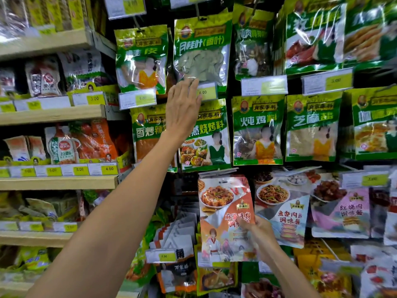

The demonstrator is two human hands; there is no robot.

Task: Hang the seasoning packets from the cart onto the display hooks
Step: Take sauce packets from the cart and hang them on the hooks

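My left hand (182,104) reaches up with straight fingers, its fingertips at the bottom edge of a green bay-leaf packet (202,50) hanging on a hook (197,9). My right hand (261,235) grips the right edge of an orange mapo-tofu sauce packet (225,218), held upright in front of the lower row of hooks. The cart is out of view.
Green seasoning packets (257,130) hang in rows across the display, with price tags (264,84) on the hook ends. Sauce packets (339,209) fill the lower rows. Wooden shelves (51,115) with bagged goods stand to the left.
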